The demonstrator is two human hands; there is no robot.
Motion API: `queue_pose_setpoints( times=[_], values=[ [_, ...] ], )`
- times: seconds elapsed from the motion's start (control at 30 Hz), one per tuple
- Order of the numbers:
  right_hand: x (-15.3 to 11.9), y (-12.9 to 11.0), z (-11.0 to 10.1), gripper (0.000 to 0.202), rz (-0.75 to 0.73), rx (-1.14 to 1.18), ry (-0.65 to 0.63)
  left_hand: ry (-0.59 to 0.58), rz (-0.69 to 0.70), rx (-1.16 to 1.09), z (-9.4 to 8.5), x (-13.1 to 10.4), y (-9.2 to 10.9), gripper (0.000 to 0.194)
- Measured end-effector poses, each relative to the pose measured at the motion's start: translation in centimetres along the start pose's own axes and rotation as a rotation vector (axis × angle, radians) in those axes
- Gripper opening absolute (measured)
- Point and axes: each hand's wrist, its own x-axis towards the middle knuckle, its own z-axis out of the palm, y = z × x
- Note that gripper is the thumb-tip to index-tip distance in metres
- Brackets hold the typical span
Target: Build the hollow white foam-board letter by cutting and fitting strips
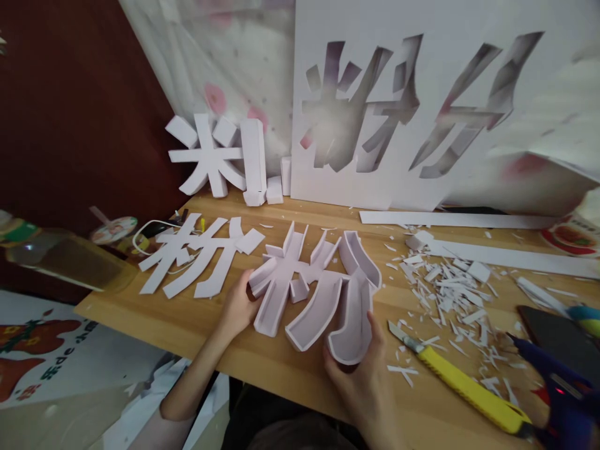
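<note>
Both my hands clamped on the hollow white character (319,309), over the near middle of the counter (281,362); can't tell if lifted. Left hand (239,306) grips its left side, right hand (359,369) its near right end. Flat white character (201,256) left. Scraps (450,290), yellow knife (469,381), blue glue gun (557,387) right. Panel with cutouts (375,187) far side.

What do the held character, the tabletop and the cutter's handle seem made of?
Held character: probably foam board or similar; matte white, thick plain edges. Tabletop: wood or wood-look laminate; low sheen, streaky grain. Cutter's handle: likely plastic; smooth-looking, solid yellow.
</note>
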Motion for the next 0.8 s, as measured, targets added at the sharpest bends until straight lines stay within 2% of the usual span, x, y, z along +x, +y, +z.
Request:
queue_pose_setpoints(
  times=[0.2, 0.3, 0.4, 0.6, 0.7, 0.8],
  values=[
    [-1.2, 0.3, 0.6, 0.084, -0.076, 0.012, -0.019, -0.022, 0.015, 0.027, -0.4, 0.4, 0.5, 0.059],
    [-2.2, 0.5, 0.3, 0.090, -0.069, 0.109, -0.019, -0.059, 0.021, 0.042, -1.0, 1.0, 0.9, 0.059],
    [-2.9, 0.9, -0.3, 0.093, -0.024, 0.225, -0.026, -0.068, 0.022, 0.029, -1.1, 1.4, 1.0, 0.067],
    [-2.9, 1.7, 0.3, 0.095, -0.016, 0.315, -0.022, -0.113, -0.002, -0.079, -0.3, 0.9, 0.0, 0.057],
    [-2.6, 2.1, 1.0, 0.098, -0.003, 0.297, -0.020, -0.094, -0.011, -0.091, -0.1, 0.5, -0.2, 0.055],
    [-2.0, 2.4, 1.2, 0.099, 0.023, 0.379, -0.052, -0.064, -0.018, -0.093, 0.0, 0.2, -0.3, 0.055]
  ],
)
